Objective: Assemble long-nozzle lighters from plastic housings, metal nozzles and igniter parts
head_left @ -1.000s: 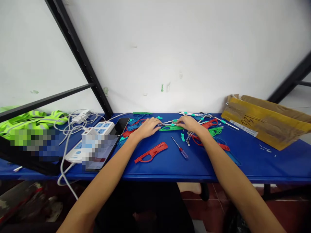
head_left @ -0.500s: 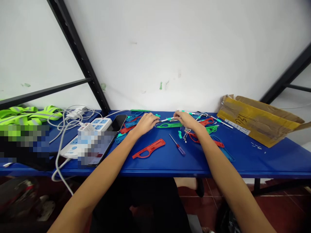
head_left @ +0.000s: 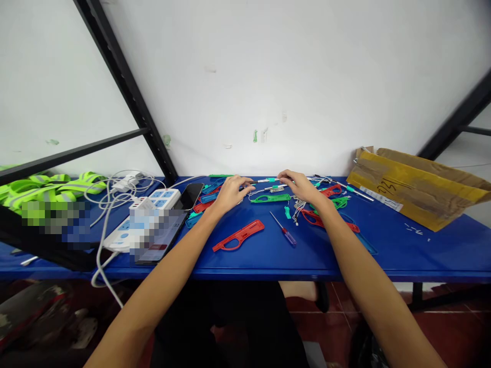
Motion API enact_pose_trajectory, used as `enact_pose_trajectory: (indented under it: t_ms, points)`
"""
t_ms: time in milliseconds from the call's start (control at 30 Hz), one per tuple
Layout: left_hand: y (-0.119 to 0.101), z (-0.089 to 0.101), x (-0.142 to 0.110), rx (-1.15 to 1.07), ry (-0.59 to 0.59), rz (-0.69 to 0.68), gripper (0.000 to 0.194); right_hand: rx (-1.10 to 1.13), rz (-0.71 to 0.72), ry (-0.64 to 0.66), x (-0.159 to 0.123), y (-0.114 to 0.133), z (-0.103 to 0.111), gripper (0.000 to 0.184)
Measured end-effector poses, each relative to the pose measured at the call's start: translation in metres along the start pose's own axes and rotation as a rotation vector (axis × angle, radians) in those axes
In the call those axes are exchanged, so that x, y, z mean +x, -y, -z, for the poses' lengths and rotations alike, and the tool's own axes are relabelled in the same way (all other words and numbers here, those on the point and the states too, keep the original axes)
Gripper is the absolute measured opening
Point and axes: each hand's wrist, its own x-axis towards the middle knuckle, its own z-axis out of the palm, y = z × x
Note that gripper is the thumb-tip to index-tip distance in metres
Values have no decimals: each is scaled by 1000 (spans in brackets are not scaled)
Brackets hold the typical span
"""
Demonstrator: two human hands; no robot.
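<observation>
Using the screwdriver (head_left: 284,229) as datum. Our thin rod (head_left: 263,181) is well beyond it, toward the wall, running crosswise between the hands. Can't tell whether it's clear of the surface (head_left: 330,260).

Left grip (head_left: 229,194), beyond the screwdriver and to its left: thumb and finger pinching the rod's dark end. Right grip (head_left: 301,185), beyond it and slightly right: fingers curled at the other end, contact hidden, so we can't tell if it's pinching.

Handling, our guess: rod is light and stiff along its length, slick where it shines, so it could roll in the fingertips. Teal block (head_left: 271,180) near its right end looks like plastic, better friction. We'd take hold there, plus a light pinch at the dark end, and not bend in between. Fine white wires (head_left: 300,206), just beyond the screwdriver and to its right, look soft and easy to snag or tear; we wouldn't lift anything by them.

Green shell (head_left: 270,198), beyond the screwdriver, and red shell (head_left: 238,235), left of it: both read as thin, light, rigid plastic. Hold by the solid edges; the looped ends look likelier to crack.
</observation>
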Motion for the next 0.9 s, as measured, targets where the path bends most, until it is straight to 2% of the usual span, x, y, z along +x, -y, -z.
enact_pose_trajectory:
  t_ms: [167,367,667,900]
  points:
    - [-6,0,0,-84,-34,34,19,27,-6,-15,-2,1,-3,23]
    - [-14,-2,0,-239,-84,72,26,26,-21,-81,-3,0,-3,21]
    - [-14,0,-1,-324,-92,89,28,32,-13,-55,-3,6,0,28]
    - [-11,0,-1,-351,-59,129,36,87,13,-25,-4,16,-4,26]
